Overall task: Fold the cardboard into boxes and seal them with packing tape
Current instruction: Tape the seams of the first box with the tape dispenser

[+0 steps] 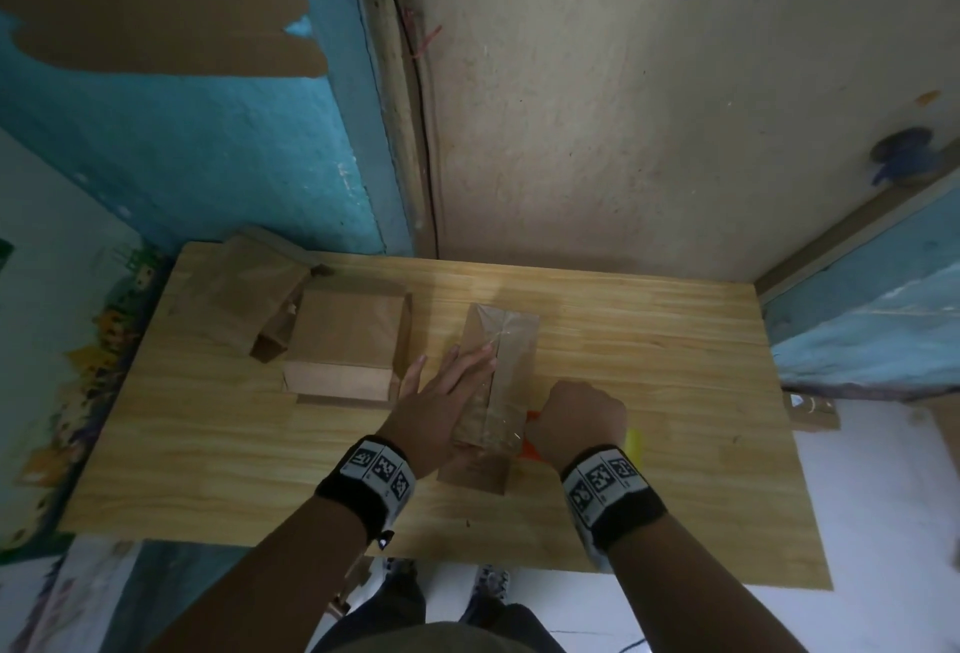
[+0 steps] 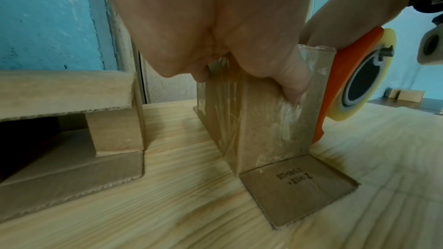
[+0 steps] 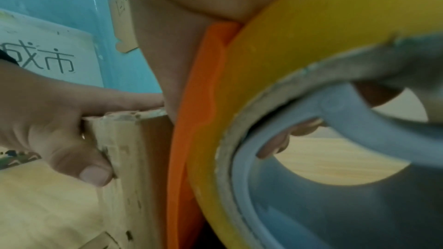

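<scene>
A narrow cardboard box (image 1: 511, 340) lies lengthwise mid-table, with clear tape along its top and down its near end (image 2: 251, 120). One bottom flap (image 2: 297, 192) lies flat on the wood. My left hand (image 1: 447, 387) rests on the box, fingers straight along the top. Its thumb (image 2: 287, 75) is bent over the near corner and presses the tape onto the end face. My right hand (image 1: 576, 418) grips an orange tape dispenser (image 1: 532, 450) with a yellow roll (image 3: 311, 35). The dispenser sits against the box's right near corner (image 3: 134, 158).
A larger folded box (image 1: 348, 340) stands just left of my left hand, with flat cardboard pieces (image 1: 244, 294) behind it at the back left. The wooden table (image 1: 675, 392) butts against the wall. More cardboard scraps (image 1: 810, 411) lie off the right edge.
</scene>
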A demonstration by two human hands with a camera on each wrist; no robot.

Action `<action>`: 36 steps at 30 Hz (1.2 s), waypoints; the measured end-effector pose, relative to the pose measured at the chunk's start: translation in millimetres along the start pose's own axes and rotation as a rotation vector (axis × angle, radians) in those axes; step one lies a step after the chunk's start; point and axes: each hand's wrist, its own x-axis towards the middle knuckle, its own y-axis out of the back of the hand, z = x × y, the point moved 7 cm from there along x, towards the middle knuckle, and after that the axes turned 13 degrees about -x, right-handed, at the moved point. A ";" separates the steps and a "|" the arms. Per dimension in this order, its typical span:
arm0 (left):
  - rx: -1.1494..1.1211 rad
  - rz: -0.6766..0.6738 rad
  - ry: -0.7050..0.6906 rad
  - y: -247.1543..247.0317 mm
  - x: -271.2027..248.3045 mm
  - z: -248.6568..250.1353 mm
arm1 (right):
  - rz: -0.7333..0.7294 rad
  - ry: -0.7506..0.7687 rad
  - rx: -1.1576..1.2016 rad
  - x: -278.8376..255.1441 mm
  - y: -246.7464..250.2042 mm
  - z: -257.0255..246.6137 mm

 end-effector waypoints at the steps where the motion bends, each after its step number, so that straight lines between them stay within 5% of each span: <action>1: -0.015 0.006 -0.007 -0.3 0.2 -1.4 | 0.011 0.002 -0.011 1.1 1.6 -1.5; 7: -0.104 0.017 -0.025 1.9 0.3 -4.5 | 0.034 0.002 -0.044 5.5 4.7 -8.0; 16: -0.204 0.033 -0.047 20.4 -11.2 -8.3 | -0.121 -0.004 0.125 12.7 -21.8 -11.2; 22: -0.311 0.033 -0.070 29.0 -18.7 -12.5 | -0.163 -0.153 0.507 -4.5 -53.8 32.9; 27: -0.353 0.024 -0.030 30.0 -19.9 -10.5 | -0.038 -0.371 0.818 -14.1 -77.5 74.4; 32: -0.358 0.015 -0.037 28.6 -20.5 -9.6 | 0.299 -0.364 0.660 -17.1 -65.7 88.7; 36: -0.455 -0.052 0.009 26.0 -21.2 -12.5 | 0.242 -0.308 0.460 -9.8 -76.1 82.3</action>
